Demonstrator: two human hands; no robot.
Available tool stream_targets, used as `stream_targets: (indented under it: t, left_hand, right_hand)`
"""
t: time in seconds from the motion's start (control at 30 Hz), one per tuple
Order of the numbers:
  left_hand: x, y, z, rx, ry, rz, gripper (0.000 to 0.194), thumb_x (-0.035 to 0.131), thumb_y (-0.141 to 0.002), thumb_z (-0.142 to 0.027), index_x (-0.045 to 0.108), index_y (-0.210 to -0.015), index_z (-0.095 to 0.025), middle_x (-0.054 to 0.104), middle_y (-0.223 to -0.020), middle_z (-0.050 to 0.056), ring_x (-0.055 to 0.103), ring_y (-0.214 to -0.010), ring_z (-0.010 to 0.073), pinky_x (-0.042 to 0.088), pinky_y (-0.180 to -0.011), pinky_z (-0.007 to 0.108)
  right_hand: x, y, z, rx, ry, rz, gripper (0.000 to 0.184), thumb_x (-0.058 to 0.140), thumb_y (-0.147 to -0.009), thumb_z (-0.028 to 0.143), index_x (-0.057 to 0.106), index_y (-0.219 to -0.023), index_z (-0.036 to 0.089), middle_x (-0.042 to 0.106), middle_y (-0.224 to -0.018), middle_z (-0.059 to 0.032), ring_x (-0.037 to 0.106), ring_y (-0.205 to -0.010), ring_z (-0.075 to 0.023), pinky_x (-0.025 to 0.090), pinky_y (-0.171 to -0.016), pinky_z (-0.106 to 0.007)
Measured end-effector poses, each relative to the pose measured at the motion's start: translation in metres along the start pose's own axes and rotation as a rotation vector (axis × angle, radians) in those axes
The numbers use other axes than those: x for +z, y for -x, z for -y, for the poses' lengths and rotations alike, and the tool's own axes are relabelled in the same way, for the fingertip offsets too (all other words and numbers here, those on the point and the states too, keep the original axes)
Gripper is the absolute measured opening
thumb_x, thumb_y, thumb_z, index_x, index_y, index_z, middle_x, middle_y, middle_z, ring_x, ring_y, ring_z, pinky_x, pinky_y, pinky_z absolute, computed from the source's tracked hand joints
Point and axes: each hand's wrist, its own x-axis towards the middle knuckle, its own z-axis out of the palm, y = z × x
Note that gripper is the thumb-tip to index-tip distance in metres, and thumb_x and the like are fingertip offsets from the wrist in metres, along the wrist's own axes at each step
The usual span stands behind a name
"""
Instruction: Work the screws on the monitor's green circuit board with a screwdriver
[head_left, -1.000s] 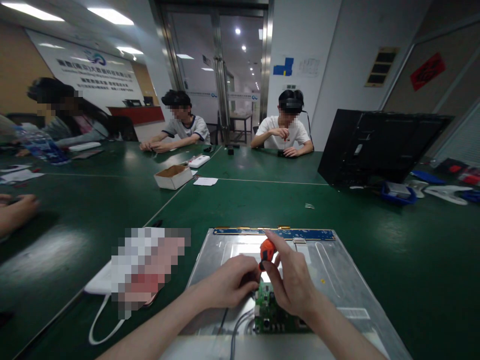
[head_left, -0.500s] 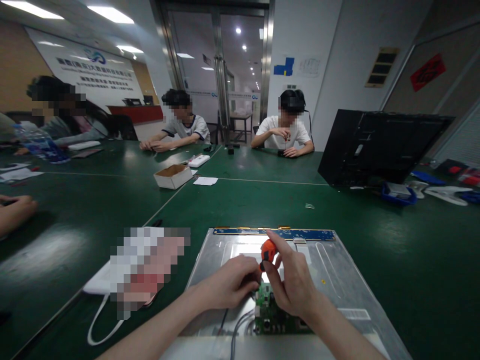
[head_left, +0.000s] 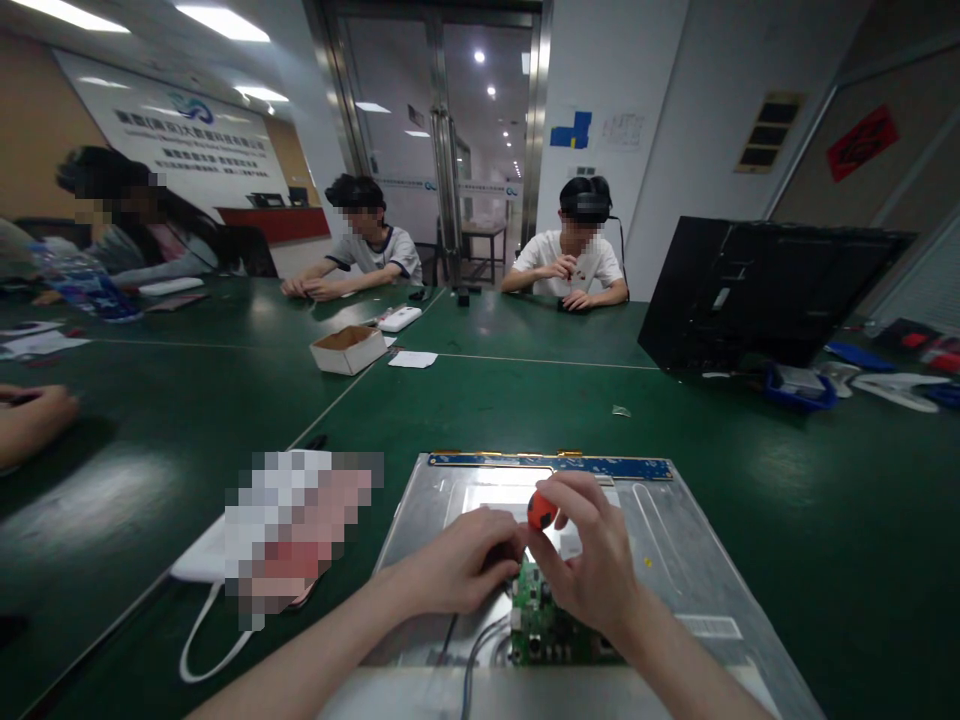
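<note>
A metal-backed display panel [head_left: 697, 570] lies flat before me, with a green circuit board [head_left: 534, 625] on its near middle and a narrow blue board [head_left: 630, 468] along its far edge. My right hand [head_left: 600, 565] pinches the orange and black handle of a screwdriver [head_left: 541, 511] above the green board's far-left corner; its shaft and tip are hidden. Beside it, my left hand [head_left: 472, 562] rests at that corner with curled fingers. What those fingers hold, if anything, cannot be seen. Grey cables [head_left: 474, 655] run from the green board's left side toward me.
Left of the panel lies a white item with a strap [head_left: 202, 550], partly blurred, beside a pink one. Farther off stand an open cardboard box [head_left: 349, 352] and a black monitor [head_left: 757, 300]. Several people sit around the green table; another person's hand [head_left: 34, 422] is at far left.
My right index finger has come down and curled around the screwdriver handle, which has turned and tilted slightly. My left hand stays nearly where it was.
</note>
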Motion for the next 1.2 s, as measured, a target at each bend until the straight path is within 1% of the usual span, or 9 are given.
stream_targets:
  t: [0.1, 0.17, 0.33, 0.43, 0.67, 0.8, 0.93, 1.1, 1.2]
  left_hand:
    - [0.0003, 0.0, 0.0009, -0.001, 0.007, 0.0, 0.006, 0.054, -0.091, -0.02, 0.058, -0.095, -0.017, 0.063, -0.092, 0.006, 0.056, -0.084, 0.0208, 0.046, -0.077, 0.031]
    - [0.0005, 0.0, 0.002, 0.005, 0.013, 0.013, 0.005, 0.054, -0.091, -0.018, 0.058, -0.094, -0.018, 0.063, -0.092, 0.006, 0.057, -0.085, 0.0211, 0.046, -0.078, 0.031]
    - [0.0015, 0.001, 0.0056, 0.0, -0.001, 0.021, 0.005, 0.054, -0.092, -0.016, 0.058, -0.095, -0.018, 0.063, -0.094, 0.006, 0.057, -0.086, 0.0217, 0.046, -0.079, 0.032]
    - [0.0018, 0.0014, 0.0066, 0.0, 0.0, 0.021, 0.004, 0.054, -0.092, -0.016, 0.057, -0.095, -0.018, 0.063, -0.094, 0.006, 0.058, -0.087, 0.0215, 0.046, -0.08, 0.032]
    - [0.0007, 0.0, 0.0041, 0.016, -0.003, 0.034, 0.008, 0.055, -0.089, -0.01, 0.058, -0.092, -0.018, 0.064, -0.097, 0.006, 0.058, -0.088, 0.021, 0.045, -0.081, 0.032]
    - [-0.0003, 0.0003, 0.0024, -0.007, -0.005, 0.035, 0.009, 0.056, -0.088, -0.01, 0.057, -0.093, -0.018, 0.064, -0.095, 0.005, 0.058, -0.087, 0.021, 0.045, -0.08, 0.031]
    - [-0.0011, 0.0007, 0.0018, -0.024, -0.006, 0.019, 0.007, 0.057, -0.087, -0.011, 0.056, -0.09, -0.018, 0.063, -0.09, 0.004, 0.057, -0.083, 0.0202, 0.045, -0.077, 0.031]
    - [-0.0003, 0.0009, 0.0029, -0.022, 0.023, -0.002, 0.003, 0.055, -0.09, -0.017, 0.055, -0.087, -0.017, 0.061, -0.089, 0.004, 0.055, -0.08, 0.0189, 0.045, -0.074, 0.03]
    - [0.0003, 0.0017, 0.0034, -0.059, 0.027, -0.005, 0.005, 0.054, -0.09, -0.018, 0.054, -0.085, -0.017, 0.06, -0.086, 0.003, 0.054, -0.078, 0.0183, 0.046, -0.073, 0.03]
  right_hand:
    - [-0.0029, -0.0005, 0.0031, -0.032, -0.062, 0.083, 0.043, 0.049, -0.092, 0.011, 0.045, -0.134, 0.016, 0.066, -0.106, -0.0129, 0.065, -0.091, -0.0208, 0.058, -0.062, -0.03]
    - [-0.004, 0.0002, 0.0042, -0.044, -0.09, 0.104, 0.047, 0.047, -0.091, 0.009, 0.042, -0.138, 0.015, 0.067, -0.112, -0.0155, 0.066, -0.097, -0.0222, 0.06, -0.066, -0.032]
    - [-0.0037, 0.0011, 0.0028, -0.039, -0.069, 0.067, 0.049, 0.046, -0.091, 0.008, 0.041, -0.139, 0.014, 0.067, -0.114, -0.0173, 0.066, -0.101, -0.0238, 0.061, -0.076, -0.038]
    - [-0.0038, 0.0009, 0.0025, -0.055, -0.051, 0.049, 0.049, 0.046, -0.091, 0.007, 0.04, -0.139, 0.013, 0.066, -0.113, -0.0174, 0.066, -0.102, -0.0237, 0.06, -0.08, -0.039]
    - [-0.0037, 0.0011, 0.003, -0.029, -0.033, 0.078, 0.047, 0.044, -0.093, 0.01, 0.039, -0.139, 0.015, 0.066, -0.112, -0.0164, 0.067, -0.098, -0.0237, 0.061, -0.068, -0.036]
    - [-0.0027, -0.0005, 0.0022, -0.021, -0.049, 0.078, 0.046, 0.045, -0.093, 0.01, 0.039, -0.138, 0.017, 0.066, -0.105, -0.0133, 0.066, -0.091, -0.0213, 0.059, -0.062, -0.032]
    - [-0.0011, -0.001, 0.001, -0.017, -0.044, 0.06, 0.045, 0.047, -0.093, 0.012, 0.04, -0.138, 0.02, 0.064, -0.097, -0.0091, 0.064, -0.083, -0.0195, 0.059, -0.062, -0.031]
    - [0.0003, 0.0012, 0.0004, -0.006, -0.005, 0.054, 0.044, 0.049, -0.094, 0.017, 0.041, -0.137, 0.022, 0.064, -0.091, -0.0058, 0.062, -0.076, -0.0186, 0.057, -0.06, -0.031]
    - [-0.0009, 0.0023, 0.0008, -0.001, -0.016, 0.074, 0.049, 0.051, -0.092, 0.016, 0.039, -0.139, 0.02, 0.066, -0.095, -0.0074, 0.063, -0.077, -0.019, 0.057, -0.061, -0.032]
